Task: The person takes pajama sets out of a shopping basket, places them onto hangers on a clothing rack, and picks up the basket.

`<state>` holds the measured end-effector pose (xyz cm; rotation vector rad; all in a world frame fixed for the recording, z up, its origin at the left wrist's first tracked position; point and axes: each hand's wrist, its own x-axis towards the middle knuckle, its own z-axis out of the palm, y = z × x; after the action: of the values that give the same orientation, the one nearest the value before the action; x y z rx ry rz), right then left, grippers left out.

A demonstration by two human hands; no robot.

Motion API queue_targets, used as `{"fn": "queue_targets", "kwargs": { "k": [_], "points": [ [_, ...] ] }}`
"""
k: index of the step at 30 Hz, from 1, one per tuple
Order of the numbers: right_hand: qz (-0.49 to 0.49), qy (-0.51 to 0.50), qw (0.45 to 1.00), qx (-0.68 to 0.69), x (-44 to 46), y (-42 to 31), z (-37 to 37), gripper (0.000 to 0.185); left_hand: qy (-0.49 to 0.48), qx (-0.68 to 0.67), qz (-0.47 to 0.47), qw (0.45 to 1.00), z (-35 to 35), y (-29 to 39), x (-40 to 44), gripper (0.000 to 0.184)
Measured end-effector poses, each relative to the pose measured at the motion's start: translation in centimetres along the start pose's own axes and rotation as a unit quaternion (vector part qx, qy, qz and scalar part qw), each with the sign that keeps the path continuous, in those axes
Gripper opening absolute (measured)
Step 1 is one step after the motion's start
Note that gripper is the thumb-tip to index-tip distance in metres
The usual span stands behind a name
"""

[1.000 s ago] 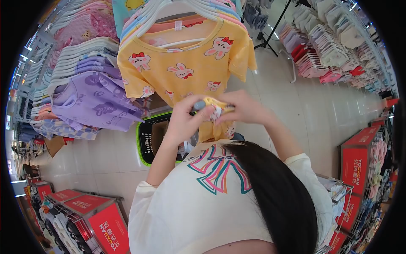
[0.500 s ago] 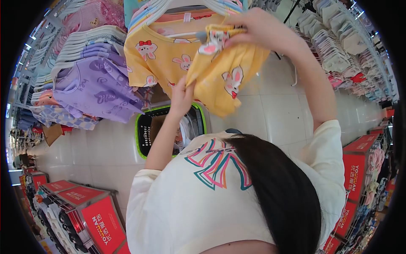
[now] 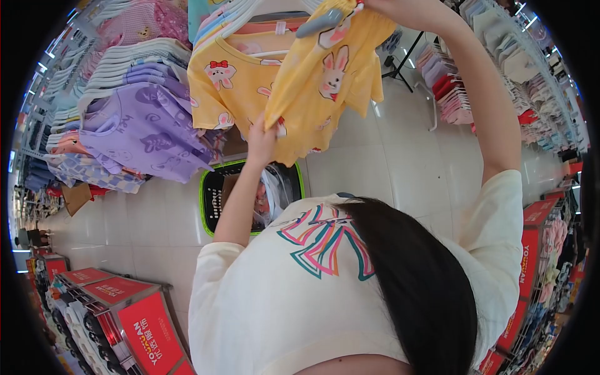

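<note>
From the middle of the view, a yellow rabbit-print garment (image 3: 328, 94) hung stretched between the person's two hands at about twelve o'clock. The left hand (image 3: 261, 142), at eleven o'clock, had its fingers pinched on the garment's lower left edge. The right hand (image 3: 403, 11), toward one o'clock, was partly cut off by the top border, though its fingers seemed to be closed on the gathered upper edge. A grey clip-like piece (image 3: 320, 22) lay against the cloth, just left of that upper edge.

Behind the held garment, and partly covered by it, a yellow top (image 3: 234, 94) with the same print hung on a white hanger, other hung clothes close behind it. A purple top (image 3: 147, 128) hung at ten o'clock. Near nine o'clock, below the left hand, a black basket (image 3: 214, 200) with a green rim stood on the tiled floor (image 3: 400, 156), clear wrapping (image 3: 275, 190) inside it. A red display box (image 3: 150, 337) stood between seven and eight o'clock.
</note>
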<state>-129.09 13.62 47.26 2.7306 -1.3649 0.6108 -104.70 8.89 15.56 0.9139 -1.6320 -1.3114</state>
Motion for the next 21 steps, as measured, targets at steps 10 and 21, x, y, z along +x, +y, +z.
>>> {"fn": "queue_targets", "kwargs": {
  "k": [10,21],
  "points": [
    [0.019,0.016,0.993,-0.117,-0.4,1.0,-1.9,0.021,-0.173,0.121,-0.015,0.977,1.5,-0.6,-3.4,0.033],
    [0.023,-0.048,0.999,0.003,0.0,-1.6,-4.4,0.021,-0.121,0.148,0.070,0.979,0.4,-7.2,-2.4,0.105]
  ]
}}
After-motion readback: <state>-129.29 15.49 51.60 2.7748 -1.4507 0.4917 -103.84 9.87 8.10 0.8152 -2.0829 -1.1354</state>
